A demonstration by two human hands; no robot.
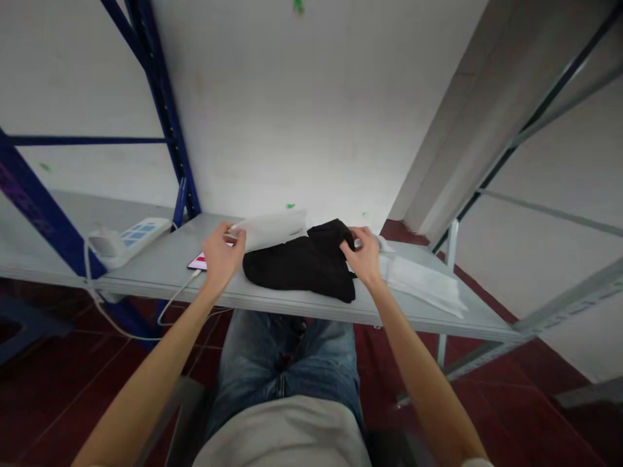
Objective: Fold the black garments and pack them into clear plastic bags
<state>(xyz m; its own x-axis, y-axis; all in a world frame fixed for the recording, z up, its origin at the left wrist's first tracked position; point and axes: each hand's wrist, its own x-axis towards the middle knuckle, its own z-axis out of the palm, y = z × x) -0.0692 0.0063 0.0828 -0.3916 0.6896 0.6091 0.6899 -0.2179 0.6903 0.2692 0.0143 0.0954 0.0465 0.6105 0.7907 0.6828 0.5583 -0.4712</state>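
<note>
My left hand [222,256] pinches the left end of a thin, whitish translucent plastic bag [277,231], which stretches to the right just above the shelf. In front of the bag lies a black sock [299,267], its toe end pointing left. My right hand [363,253] has its thumb and fingers closed on the raised, folded upper part of that black fabric. Whether this is one sock or a pair, I cannot tell. The bag's right end passes behind the black fabric, partly hidden.
Flat white packets [426,284] lie on the grey shelf [287,299] to the right. A phone [198,261] with a white cable [178,295] is partly behind my left hand. Further left sits a power strip [141,239] beside a blue upright [168,97]. A white wall rises behind.
</note>
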